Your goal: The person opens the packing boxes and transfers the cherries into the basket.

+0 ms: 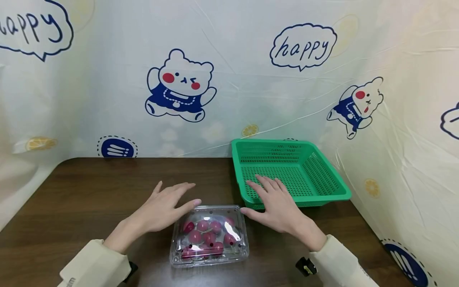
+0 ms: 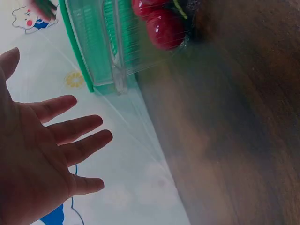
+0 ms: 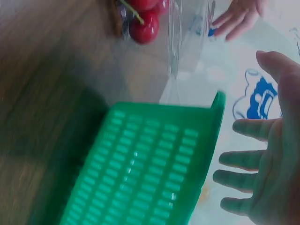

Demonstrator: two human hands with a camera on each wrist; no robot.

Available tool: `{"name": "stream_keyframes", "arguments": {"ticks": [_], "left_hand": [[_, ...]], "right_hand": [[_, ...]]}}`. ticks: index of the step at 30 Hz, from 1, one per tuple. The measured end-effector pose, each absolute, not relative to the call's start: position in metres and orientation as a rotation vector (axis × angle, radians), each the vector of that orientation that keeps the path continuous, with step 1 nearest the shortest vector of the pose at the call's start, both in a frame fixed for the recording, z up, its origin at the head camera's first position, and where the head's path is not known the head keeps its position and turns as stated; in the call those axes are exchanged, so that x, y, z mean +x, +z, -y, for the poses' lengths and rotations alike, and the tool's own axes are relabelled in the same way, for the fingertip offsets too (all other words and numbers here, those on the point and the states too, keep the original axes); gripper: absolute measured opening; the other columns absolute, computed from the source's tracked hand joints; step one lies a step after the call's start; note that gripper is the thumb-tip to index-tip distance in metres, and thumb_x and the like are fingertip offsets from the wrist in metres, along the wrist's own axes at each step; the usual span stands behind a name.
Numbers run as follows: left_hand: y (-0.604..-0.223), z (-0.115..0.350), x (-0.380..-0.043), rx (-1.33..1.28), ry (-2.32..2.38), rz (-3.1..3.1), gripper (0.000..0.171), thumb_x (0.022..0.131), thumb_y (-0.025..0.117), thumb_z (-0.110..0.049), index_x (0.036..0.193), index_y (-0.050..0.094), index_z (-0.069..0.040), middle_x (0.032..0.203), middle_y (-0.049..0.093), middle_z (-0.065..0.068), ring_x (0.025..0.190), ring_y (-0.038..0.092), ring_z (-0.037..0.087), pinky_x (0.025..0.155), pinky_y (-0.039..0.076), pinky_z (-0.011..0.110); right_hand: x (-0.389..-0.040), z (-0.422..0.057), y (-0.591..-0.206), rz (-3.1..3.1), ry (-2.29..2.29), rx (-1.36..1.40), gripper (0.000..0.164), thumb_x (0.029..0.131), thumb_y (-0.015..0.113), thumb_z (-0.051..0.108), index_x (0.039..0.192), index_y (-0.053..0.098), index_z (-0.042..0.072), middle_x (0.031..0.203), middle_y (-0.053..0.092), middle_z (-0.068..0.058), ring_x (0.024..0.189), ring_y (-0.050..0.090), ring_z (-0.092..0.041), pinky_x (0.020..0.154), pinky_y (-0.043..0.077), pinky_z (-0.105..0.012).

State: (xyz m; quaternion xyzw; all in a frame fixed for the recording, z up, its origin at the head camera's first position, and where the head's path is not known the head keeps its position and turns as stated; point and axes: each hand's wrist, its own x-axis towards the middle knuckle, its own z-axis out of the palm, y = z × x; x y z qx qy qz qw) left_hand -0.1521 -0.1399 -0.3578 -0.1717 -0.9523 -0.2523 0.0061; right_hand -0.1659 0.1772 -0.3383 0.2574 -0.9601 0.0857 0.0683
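Because the clear, rectangular plastic box [image 1: 236,255] of round red cherries [image 1: 209,238] lies flat near the front middle of the dark brown wooden table [image 1: 71,199], I take it to be placed where either arm reaches it equally well. The bare left hand [image 1: 163,209] and bare right hand [image 1: 277,207] hover near its far corners, 1 on each side, fingers spread wide and gripping nothing, perhaps parted to suit its width. Beyond it to the right sits the green, rectangular, slotted plastic basket [image 1: 333,197], likely kept aside so the box can take the middle.
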Motion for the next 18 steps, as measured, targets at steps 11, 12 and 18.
{"name": "stream_keyframes", "arguments": {"ticks": [11,12,18], "left_hand": [[-0.377,0.128,-0.152,-0.618,-0.819,2.939,0.059,0.101,0.039,-0.055,0.137,0.056,-0.010,0.139,0.059,0.009,0.134,0.052,0.031,0.114,0.015,0.069],[-0.379,0.127,-0.152,-0.629,-0.818,2.938,0.058,0.102,0.039,-0.054,0.136,0.056,-0.010,0.139,0.060,0.009,0.134,0.053,0.031,0.113,0.016,0.070],[-0.387,0.120,-0.150,-0.675,-0.845,2.952,0.054,0.104,0.037,-0.047,0.136,0.056,-0.008,0.140,0.059,0.011,0.134,0.052,0.033,0.113,0.019,0.069]], "right_hand": [[-0.142,-0.147,-0.351,2.741,0.087,1.094,0.072,0.091,0.046,0.069,0.144,0.048,0.021,0.153,0.044,-0.010,0.141,0.042,-0.033,0.116,0.029,-0.056],[-0.140,-0.145,-0.352,2.732,0.076,1.112,0.071,0.091,0.045,0.070,0.144,0.048,0.021,0.153,0.044,-0.010,0.141,0.041,-0.033,0.116,0.029,-0.055],[-0.131,-0.136,-0.358,2.694,0.026,1.177,0.069,0.091,0.047,0.070,0.141,0.050,0.023,0.153,0.044,-0.008,0.143,0.040,-0.029,0.118,0.027,-0.053]]}}
